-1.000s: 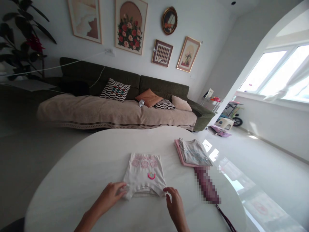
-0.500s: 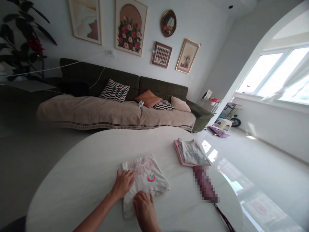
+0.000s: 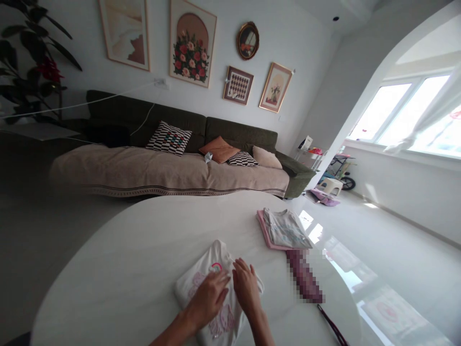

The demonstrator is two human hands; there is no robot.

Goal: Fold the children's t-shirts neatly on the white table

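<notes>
Both the left hand [image 3: 209,297] and right hand [image 3: 246,284], fingers loosely extended, are over the white top [image 3: 230,312] on the table [image 3: 126,269] (whether they press down is hard to tell), so light, flat strokes outward should smooth it without dragging its edges.

Looking forward and down from the person's head, hanging close over a rounded white table [image 3: 126,250] and catching the left hand [image 3: 209,295] and right hand [image 3: 247,286] near, at bottom center. Facing across toward a dark green sofa [image 3: 198,132] farther off, tilting sideways, and taking in a bright window [image 3: 414,108] at right.
</notes>
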